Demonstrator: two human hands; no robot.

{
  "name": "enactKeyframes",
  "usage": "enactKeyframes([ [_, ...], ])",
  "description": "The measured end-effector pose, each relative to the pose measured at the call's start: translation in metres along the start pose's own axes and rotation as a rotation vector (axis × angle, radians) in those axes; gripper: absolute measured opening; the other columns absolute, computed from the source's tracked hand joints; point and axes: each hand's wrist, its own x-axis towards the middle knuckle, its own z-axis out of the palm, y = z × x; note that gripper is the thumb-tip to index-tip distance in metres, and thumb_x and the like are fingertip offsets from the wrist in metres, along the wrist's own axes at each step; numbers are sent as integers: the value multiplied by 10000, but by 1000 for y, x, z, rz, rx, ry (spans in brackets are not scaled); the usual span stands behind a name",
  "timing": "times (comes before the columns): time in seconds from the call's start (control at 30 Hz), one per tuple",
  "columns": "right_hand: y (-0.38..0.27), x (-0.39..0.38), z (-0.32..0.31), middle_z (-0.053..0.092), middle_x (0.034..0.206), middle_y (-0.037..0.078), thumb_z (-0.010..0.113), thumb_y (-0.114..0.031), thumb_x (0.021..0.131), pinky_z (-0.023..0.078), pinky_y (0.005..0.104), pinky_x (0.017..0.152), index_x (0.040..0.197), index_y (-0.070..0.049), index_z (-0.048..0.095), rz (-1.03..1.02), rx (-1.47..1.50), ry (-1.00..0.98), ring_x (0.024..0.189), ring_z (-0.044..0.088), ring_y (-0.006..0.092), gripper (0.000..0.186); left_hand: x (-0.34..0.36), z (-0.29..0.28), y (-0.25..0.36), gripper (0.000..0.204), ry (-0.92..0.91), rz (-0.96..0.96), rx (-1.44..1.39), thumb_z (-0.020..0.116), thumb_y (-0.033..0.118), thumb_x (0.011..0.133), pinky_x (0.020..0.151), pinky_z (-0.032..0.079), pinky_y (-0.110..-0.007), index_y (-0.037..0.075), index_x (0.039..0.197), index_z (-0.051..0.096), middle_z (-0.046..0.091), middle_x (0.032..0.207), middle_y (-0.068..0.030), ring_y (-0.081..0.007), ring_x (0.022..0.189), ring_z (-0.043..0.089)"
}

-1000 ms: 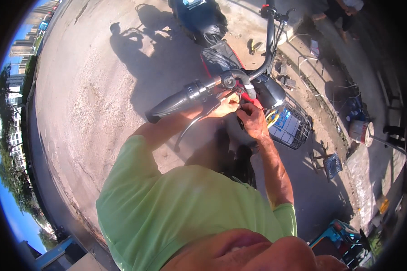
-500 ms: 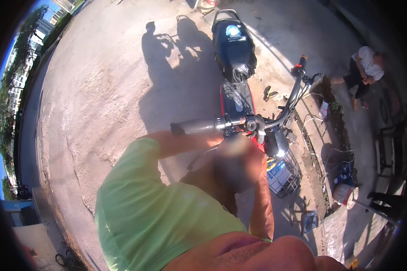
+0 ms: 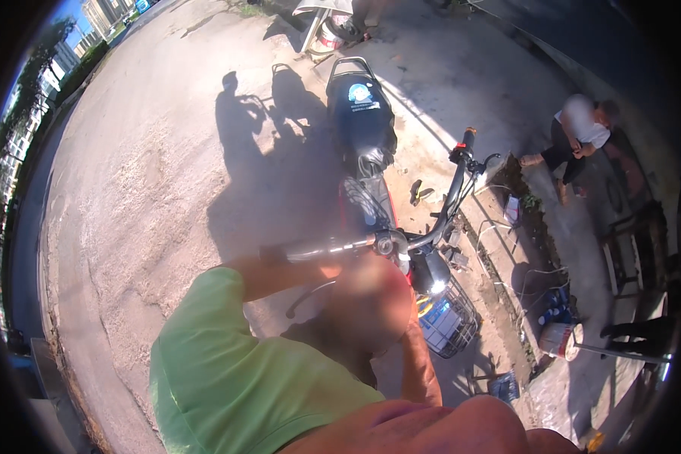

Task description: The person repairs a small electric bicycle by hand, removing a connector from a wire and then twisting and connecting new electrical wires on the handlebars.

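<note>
An electric scooter with a black-covered seat (image 3: 363,125), red body and front wire basket (image 3: 454,325) stands in front of me. Its handlebar (image 3: 446,212) crosses the middle of the view, and the black left grip (image 3: 299,250) points to my left. My left arm, in a green sleeve (image 3: 212,303), reaches underneath that grip. Only a little of my left hand (image 3: 329,268) shows below it; its fingers are hidden. My right forearm (image 3: 421,367) rises beside the basket into a blurred patch below the handlebar, which hides my right hand. A brake lever (image 3: 303,303) sticks out under the left grip.
A person in a white shirt (image 3: 598,135) sits at the right. A white-and-red bucket (image 3: 558,340), a dark metal frame (image 3: 632,261) and loose hoses (image 3: 499,227) lie along that side. Black-and-yellow tools (image 3: 418,193) rest on the concrete beside the scooter.
My view has shifted, so the scooter, seated person and ground appear farther left and mostly lower. Both my arms stay around the handlebar area. The brake lever shows more clearly.
</note>
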Motion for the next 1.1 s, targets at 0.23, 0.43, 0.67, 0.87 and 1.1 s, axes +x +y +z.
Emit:
enactKeyframes([
  [0.23,7,7,-6,713,915,117,664,-234,898,523,357,806,1050,-40,738,-93,-56,-84,839,686,214,258,4,-5,4,230,-1,4,-27,671,198,965,851,534,-368,31,1123,672,720,1072,-115,-221,992,684],
  [0.43,-25,-3,-6,724,963,193,643,-266,923,530,420,835,1090,-86,745,-83,-140,62,921,701,361,266,4,-4,1,242,13,2,-89,669,206,969,866,534,-366,33,1138,668,720,1087,-115,-218,1009,683],
  [0.67,-33,-30,-2,700,904,206,649,-219,886,525,451,800,948,-46,721,-114,-51,95,885,689,379,197,-1,-3,0,257,29,2,-166,667,216,975,883,533,-363,35,1157,663,720,1106,-116,-215,1029,681],
  [0.87,-70,-71,43,641,750,87,647,-146,866,503,341,684,839,-24,648,-466,228,-58,710,628,215,126,5,-23,-6,270,104,19,-621,665,225,979,897,533,-361,37,1172,659,720,1121,-117,-212,1046,680],
  [1.1,0,-49,-10,582,726,8,568,-119,954,432,266,576,871,-51,611,91,566,9,611,519,106,116,-9,6,88,297,-165,295,-761,658,264,979,952,520,-363,84,1215,661,724,1151,-72,-211,1087,672],
])
